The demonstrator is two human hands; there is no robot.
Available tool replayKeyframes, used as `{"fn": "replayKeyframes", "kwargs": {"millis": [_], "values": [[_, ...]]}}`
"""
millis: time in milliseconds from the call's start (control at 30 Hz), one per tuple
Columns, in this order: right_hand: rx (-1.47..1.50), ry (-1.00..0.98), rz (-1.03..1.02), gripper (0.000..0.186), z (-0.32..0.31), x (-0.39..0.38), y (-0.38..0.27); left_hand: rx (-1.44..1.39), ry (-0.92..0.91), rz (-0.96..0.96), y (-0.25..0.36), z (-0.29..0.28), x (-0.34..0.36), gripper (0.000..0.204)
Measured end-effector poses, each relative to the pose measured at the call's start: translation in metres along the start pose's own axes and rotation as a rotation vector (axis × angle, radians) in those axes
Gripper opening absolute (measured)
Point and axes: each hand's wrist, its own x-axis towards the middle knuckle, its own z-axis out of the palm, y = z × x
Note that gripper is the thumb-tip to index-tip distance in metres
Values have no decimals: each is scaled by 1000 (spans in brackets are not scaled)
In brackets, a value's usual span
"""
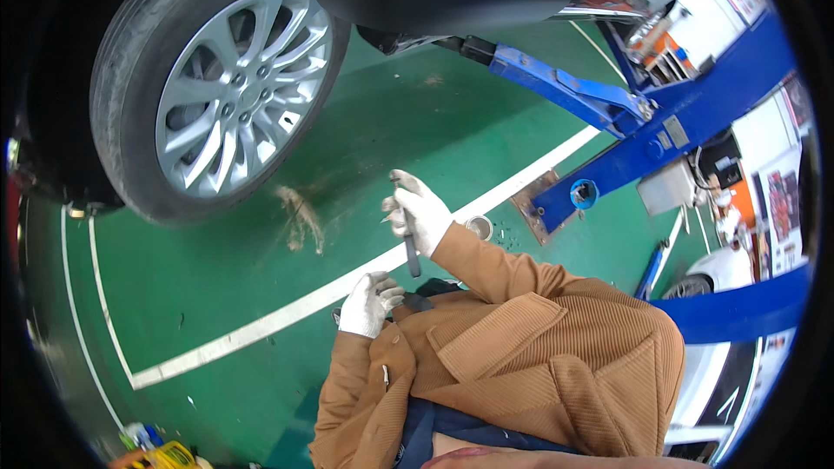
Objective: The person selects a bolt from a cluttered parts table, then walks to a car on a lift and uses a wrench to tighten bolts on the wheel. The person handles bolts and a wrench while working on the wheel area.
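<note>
My right hand, in a white glove, is closed round a slim dark bar-shaped tool. Its flat lower end sticks out below the fingers; the exact kind is unclear. Lower and to the left, close to my jacket front, my gloved left hand has its fingers curled. A dark piece shows beside those fingertips, and I cannot make out whether they grip it. Up and to the left is a car wheel with a silver multi-spoke rim and dark tyre, apart from both hands.
A blue lift post stands at the right on a bolted base plate, its arm reaching under the car. A small blue container is at the post, a round tub nearby. Brownish debris lies on the green floor.
</note>
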Motion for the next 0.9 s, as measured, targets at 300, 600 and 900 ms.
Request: {"fn": "replayKeyframes", "kwargs": {"millis": [300, 600, 900], "values": [[215, 43, -286, 55, 80, 92, -7, 419, 52, 59, 130, 118, 56, 34], [658, -181, -390, 16, 53, 268, -83, 1112, 299, 365, 270, 210, 202, 32], [910, 21, -412, 17, 39, 341, -125, 1627, 132, 630, 318, 267, 292, 33]]}}
